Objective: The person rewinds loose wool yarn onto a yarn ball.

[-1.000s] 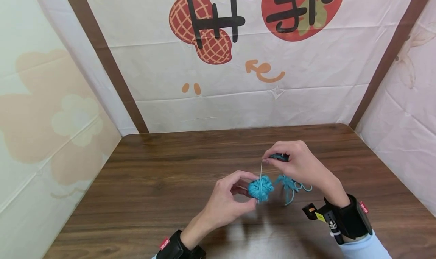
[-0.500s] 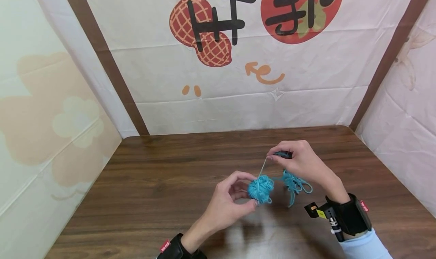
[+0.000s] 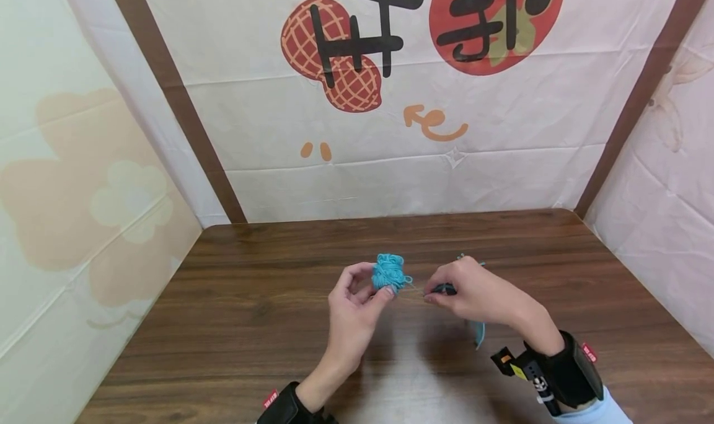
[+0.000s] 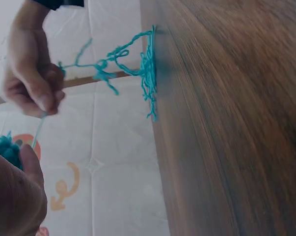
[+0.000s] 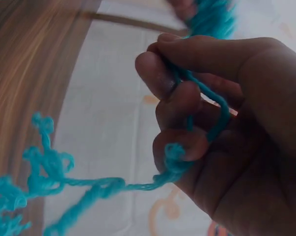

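A small ball of turquoise yarn (image 3: 389,271) is held in my left hand (image 3: 357,306), between its fingers and thumb, above the table. From the ball a strand runs to my right hand (image 3: 482,291), which pinches it between thumb and forefinger. In the right wrist view, more yarn (image 5: 216,110) loops through the palm under the curled fingers. Beyond that hand the loose, tangled yarn (image 4: 148,69) hangs down and gathers at the tabletop in the left wrist view. The head view hides most of this tangle behind the right hand.
The brown wooden table (image 3: 268,275) spreads beneath both hands. A pale printed cloth (image 3: 279,132) stands behind its far edge, and similar cloths close off the left and right sides. Each wrist wears a black band (image 3: 574,368).
My left hand has lifted the yarn ball and shifted it to the left. The right hand has come lower, from above the ball to its right side, still pinching the strand.
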### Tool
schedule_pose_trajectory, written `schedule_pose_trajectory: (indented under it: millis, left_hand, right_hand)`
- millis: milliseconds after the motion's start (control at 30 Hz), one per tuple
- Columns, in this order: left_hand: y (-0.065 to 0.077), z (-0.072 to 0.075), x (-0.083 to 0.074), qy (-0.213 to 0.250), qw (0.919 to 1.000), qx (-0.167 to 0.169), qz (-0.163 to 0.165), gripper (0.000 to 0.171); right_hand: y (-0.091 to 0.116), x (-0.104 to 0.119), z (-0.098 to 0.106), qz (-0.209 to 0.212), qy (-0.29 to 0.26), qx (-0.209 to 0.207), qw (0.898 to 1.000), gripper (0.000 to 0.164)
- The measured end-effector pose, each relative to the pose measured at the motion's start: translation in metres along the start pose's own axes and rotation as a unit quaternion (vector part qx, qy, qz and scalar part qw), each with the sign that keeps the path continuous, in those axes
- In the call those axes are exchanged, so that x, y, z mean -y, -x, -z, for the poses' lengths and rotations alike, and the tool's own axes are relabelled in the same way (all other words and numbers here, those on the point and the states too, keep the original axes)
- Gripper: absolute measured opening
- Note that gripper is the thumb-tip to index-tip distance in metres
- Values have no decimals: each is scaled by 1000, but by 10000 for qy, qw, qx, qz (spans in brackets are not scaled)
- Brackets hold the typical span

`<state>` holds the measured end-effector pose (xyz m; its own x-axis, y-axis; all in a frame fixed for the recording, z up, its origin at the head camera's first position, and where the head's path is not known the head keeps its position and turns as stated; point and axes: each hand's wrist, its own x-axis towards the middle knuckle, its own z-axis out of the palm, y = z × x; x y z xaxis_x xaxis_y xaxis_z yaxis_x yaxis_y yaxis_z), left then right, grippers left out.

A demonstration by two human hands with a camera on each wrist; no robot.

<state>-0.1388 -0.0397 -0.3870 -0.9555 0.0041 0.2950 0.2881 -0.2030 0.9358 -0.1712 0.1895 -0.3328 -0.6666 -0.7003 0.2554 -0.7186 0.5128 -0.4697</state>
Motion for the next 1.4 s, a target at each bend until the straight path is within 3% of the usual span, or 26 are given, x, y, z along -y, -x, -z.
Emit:
schedule_pose_trajectory:
  millis: [133, 267, 467, 667, 1033, 1400]
  left_hand:
    - [0, 0, 1, -311, 9993, -211, 84, 42]
    - [0, 0, 1, -857, 9962, -122, 81, 42]
    - [2, -2, 4, -1707, 9848, 272, -148, 42]
    - [4, -2, 5, -2140, 9725, 894, -238, 41]
    - [8, -2, 3, -2134, 9545, 2069, 246, 34]
    - [8, -2, 3, -1840, 9486, 2550, 360, 37]
  right_hand:
    - [1, 20, -3, 192, 126, 43, 9997, 12]
    - [2, 32, -3, 331, 353, -74, 9988, 15]
    - [5, 41, -1, 171, 523, -40, 9985, 18]
    - [8, 44, 0, 353, 725, -200, 9965, 18]
    - [9, 36, 2, 524, 373, -221, 9977, 17]
    - [9, 14, 11, 825, 243, -782, 9932, 25]
